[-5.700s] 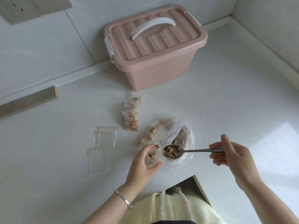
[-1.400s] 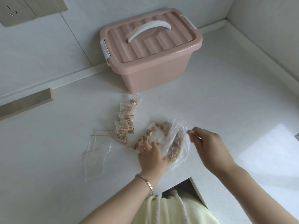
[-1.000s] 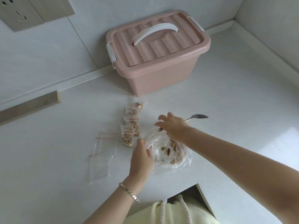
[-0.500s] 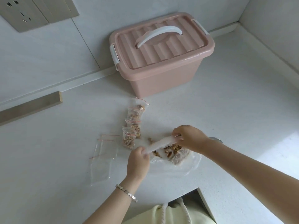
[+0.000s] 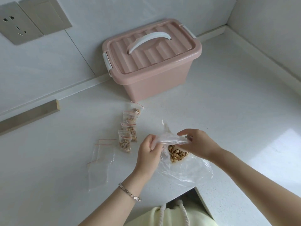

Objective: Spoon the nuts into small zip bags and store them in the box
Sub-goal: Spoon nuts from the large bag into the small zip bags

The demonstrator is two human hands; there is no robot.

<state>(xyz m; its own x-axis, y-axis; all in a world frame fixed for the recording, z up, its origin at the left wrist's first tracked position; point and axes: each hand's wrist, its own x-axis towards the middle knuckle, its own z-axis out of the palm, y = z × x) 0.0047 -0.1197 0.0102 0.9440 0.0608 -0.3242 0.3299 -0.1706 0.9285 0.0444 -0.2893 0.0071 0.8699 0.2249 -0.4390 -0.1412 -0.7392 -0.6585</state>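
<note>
Bag [image 5: 187,169] still pinched, left hand [image 5: 147,154], right hand [image 5: 197,145]

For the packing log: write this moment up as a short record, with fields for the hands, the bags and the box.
left hand: pinches the top edge of the large bag
right hand: grips the same edge at its other end
nuts: heaped inside the large bag, which lies on the counter
filled small bags: in a row between the box and the hands
empty zip bags: flat, left of that row
box: pink, lid on
spoon: not visible
</note>
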